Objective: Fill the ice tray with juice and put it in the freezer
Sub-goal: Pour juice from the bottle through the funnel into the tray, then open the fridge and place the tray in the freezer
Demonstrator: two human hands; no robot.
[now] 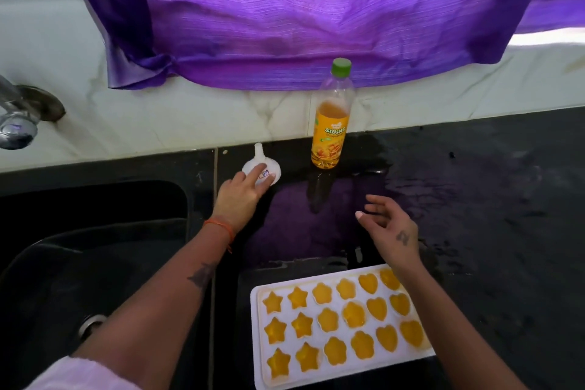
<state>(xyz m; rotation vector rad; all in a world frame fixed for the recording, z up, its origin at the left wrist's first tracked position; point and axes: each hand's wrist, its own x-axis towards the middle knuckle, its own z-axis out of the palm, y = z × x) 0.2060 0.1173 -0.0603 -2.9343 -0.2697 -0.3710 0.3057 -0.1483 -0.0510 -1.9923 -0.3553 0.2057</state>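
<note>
Ice tray: the white ice tray (343, 326) lies flat at the counter's near edge, just right of the sink; its star, flower and heart cells all hold orange juice.
Juice bottle: the juice bottle (331, 123) stands upright at the counter's back edge against the tiled wall, green cap on, about half full.
Funnel: a small white funnel (262, 166) sits mouth-down, spout up, near the back edge, left of the bottle.
Left hand: the left hand (237, 196) reaches to the funnel, fingers straight and loosely spread, fingertips resting on its rim; nothing is gripped.
Right hand: the right hand (391, 228) hovers above the counter between bottle and tray, fingers relaxed and slightly curled, holding nothing; its wrist covers the tray's far right corner.
Counter: the black counter (481, 199) is wet and glossy around the bottle.
Sink: a black sink (95, 231) adjoins the counter's left edge, with a metal tap (19, 117) above it.
Curtain: a purple curtain (285, 9) hangs behind, its hem just behind the bottle's cap.
</note>
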